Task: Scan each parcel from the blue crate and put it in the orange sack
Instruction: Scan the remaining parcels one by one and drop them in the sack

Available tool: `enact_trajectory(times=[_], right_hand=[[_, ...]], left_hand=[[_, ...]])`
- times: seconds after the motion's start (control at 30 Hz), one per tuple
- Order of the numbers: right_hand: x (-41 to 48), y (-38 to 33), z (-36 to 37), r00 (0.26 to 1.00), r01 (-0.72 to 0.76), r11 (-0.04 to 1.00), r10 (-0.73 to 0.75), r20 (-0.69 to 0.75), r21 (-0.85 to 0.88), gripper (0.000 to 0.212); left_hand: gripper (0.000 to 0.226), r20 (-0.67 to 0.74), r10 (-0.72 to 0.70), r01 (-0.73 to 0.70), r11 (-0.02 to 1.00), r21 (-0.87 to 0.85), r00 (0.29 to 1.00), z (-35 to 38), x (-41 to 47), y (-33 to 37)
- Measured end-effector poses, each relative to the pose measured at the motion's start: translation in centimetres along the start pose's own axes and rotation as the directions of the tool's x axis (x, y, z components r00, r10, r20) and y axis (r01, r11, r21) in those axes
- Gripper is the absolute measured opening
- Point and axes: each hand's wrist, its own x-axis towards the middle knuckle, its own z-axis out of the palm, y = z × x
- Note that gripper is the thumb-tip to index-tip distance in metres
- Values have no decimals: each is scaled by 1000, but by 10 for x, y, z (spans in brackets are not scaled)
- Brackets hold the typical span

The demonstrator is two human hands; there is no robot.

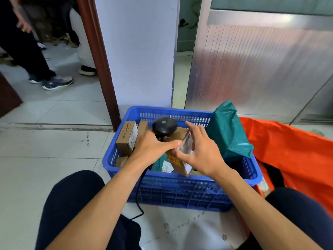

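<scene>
Knees frame it: left hand grips scanner, right hand pinches a box. Mid-scan I'd say; sack next.

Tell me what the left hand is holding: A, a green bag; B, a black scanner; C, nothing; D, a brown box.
B: the left hand grips the black scanner, while the right hand holds the brown box.

Bright, even indoor light; wide-angle view.
Soft glare streaks the metal panel; shadows on the floor tiles are faint; straight lines bow toward the edges; the upper left corner is dim.
</scene>
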Motion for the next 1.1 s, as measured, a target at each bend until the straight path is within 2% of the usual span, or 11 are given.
enact_trajectory(times=[0.2,0.33,0.47,0.63,0.8,0.87,0.97,1.1], right_hand=[[-13,3,-14,998,40,998,-42,-49,-57,101],[-17,12,-23,999,34,995,-35,-13,-89,95],[-19,30,-32,996,-73,994,77,48,-84,83],[-16,40,-41,962,-271,959,266,65,87,79],[-17,38,-47,911,-411,847,366,190,337,55],[-16,34,-48,893,-449,771,380,240,451,48],[-16,30,-47,875,-485,696,388,291,530,33],[-14,31,-50,866,-490,652,442,234,579,37]], left_hand=[[36,41,29,-27,998,-53,999,12,-10,10],[27,-41,8,-10,999,-44,999,18,-7,14],[23,-122,-55,34,985,-171,991,11,2,10],[27,-159,-172,98,915,-391,972,3,5,11],[28,-149,-251,131,824,-551,956,-2,8,9],[30,-129,-257,138,803,-580,958,-3,8,8],[33,-100,-261,155,794,-587,960,-2,9,6],[38,-46,-243,177,813,-554,969,0,9,4]])
